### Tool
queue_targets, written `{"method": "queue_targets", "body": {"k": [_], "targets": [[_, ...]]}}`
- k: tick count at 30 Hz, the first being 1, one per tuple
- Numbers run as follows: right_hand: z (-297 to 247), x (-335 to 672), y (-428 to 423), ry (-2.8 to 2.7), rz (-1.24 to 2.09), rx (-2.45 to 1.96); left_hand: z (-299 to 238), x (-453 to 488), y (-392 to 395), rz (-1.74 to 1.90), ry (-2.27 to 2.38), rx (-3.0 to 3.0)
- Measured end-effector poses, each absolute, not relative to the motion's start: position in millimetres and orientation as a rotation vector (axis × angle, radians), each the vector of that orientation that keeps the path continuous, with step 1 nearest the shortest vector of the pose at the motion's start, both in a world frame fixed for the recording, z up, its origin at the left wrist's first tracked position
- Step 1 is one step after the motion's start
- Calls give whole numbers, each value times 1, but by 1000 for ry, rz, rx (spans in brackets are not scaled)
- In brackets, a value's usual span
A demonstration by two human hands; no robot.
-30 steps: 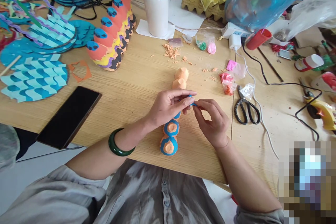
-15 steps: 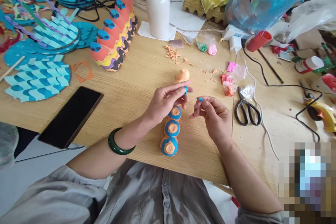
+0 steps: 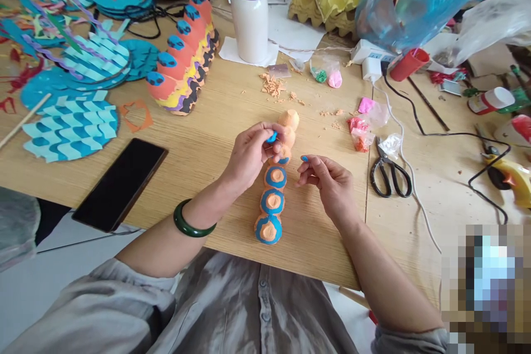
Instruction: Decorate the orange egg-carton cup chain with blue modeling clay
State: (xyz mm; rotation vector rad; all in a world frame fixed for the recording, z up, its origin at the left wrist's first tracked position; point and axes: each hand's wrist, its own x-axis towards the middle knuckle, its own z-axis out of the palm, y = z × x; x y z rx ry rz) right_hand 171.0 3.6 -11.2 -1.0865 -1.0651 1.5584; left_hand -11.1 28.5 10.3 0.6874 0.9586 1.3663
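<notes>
A lump of blue clay [image 3: 271,136] is pinched in my left hand [image 3: 248,157], above the far half of an orange egg-carton strip [image 3: 276,177]. The strip lies lengthwise in front of me; its nearer bumps carry blue rings round orange tops, while the two farthest bumps are plain orange. To the right of the strip, my right hand [image 3: 332,182] holds a small bit of blue clay [image 3: 305,159] between thumb and forefinger, apart from the strip.
A painted caterpillar-like carton [image 3: 186,55] stands at the back left, near a black phone [image 3: 120,182]. Black-handled scissors [image 3: 390,171] lie right of my hand, by small bags of clay [image 3: 360,135]. A white bottle [image 3: 249,16] stands behind orange scraps [image 3: 271,86].
My left hand has drawn back toward the left with its blue clay, uncovering more of the strip's far bumps. My right hand has shifted slightly left, still pinching its blue bit.
</notes>
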Motion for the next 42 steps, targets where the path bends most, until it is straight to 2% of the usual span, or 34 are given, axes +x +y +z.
{"method": "queue_targets", "body": {"k": [4,10,13,22,27,35,42], "targets": [[-16,169,4,-1073,1504,-1139,21,-23,37,1270,1044,651],[-29,166,3,-1190,1359,-1103,10,-43,38,958,1518,1146],[-33,167,2,-1232,1355,-1083,-2,-51,34,766,1678,1202],[-29,168,-1,-1219,1437,-1018,6,-36,35,864,1397,835],[-27,168,-5,-1233,1407,-1021,2,-29,38,707,1222,709],[-22,175,-4,-1447,1143,-1016,2,-17,30,735,1065,758],[-16,178,0,-1546,1053,-1034,3,-11,26,727,1022,785]]}}
